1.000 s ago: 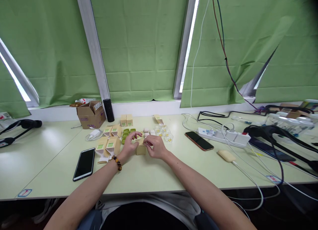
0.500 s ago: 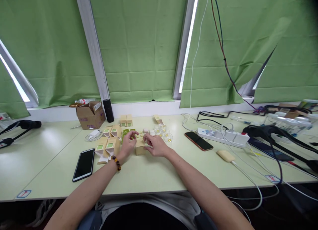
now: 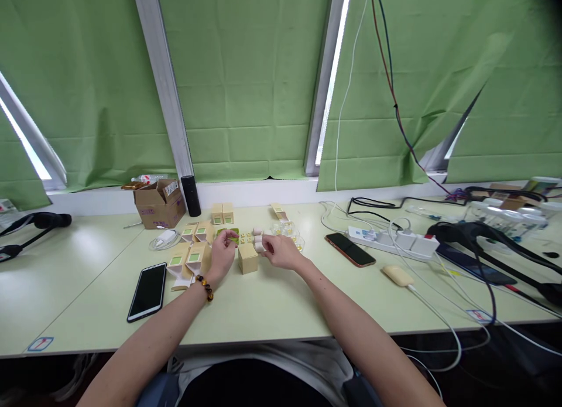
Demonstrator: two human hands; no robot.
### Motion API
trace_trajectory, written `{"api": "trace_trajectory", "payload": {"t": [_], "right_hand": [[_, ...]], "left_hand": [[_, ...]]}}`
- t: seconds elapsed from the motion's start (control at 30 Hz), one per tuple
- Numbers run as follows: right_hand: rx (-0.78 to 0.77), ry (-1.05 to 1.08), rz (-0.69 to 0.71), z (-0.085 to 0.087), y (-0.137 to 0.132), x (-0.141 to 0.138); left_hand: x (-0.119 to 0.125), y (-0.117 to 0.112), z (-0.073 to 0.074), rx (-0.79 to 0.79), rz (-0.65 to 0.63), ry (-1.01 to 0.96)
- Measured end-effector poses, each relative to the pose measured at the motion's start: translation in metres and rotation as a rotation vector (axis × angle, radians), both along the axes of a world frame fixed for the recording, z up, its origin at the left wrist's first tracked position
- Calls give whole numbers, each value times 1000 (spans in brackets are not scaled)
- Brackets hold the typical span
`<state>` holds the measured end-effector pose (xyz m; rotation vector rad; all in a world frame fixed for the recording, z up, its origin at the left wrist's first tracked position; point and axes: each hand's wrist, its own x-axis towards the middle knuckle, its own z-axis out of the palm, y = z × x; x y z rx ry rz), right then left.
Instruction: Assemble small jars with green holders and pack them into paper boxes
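Observation:
A small closed cardboard box stands on the table between my hands, touched by neither. My left hand is at its left, fingers curled together over green packets; whether it grips one is hidden. On the box's right, my right hand has its fingertips closed on a small pale cylinder. Another pale cylinder lies just behind. Tiny yellowish squares lie in rows behind the box. Clear plastic cups with yellow centres sit beyond my right hand.
Open cardboard boxes with green labels stand left of my left hand, near a phone. Two closed boxes are further back. To the right are another phone, a power strip and loose cables.
Both hands have left the small box, which stays standing. My left hand moved left to the green packets; my right hand shifted right to the pale cylinder.

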<state>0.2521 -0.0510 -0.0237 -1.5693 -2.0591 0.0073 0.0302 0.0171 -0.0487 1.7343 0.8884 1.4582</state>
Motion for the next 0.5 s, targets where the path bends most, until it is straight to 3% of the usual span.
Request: {"api": "trace_trajectory", "payload": {"t": [0.27, 0.5], "right_hand": [[-175, -80, 38, 13, -8, -5], [-238, -314, -191, 15, -8, -11]], "left_hand": [[0, 1, -1, -24, 20, 2], [-2, -3, 1, -38, 51, 14]]}}
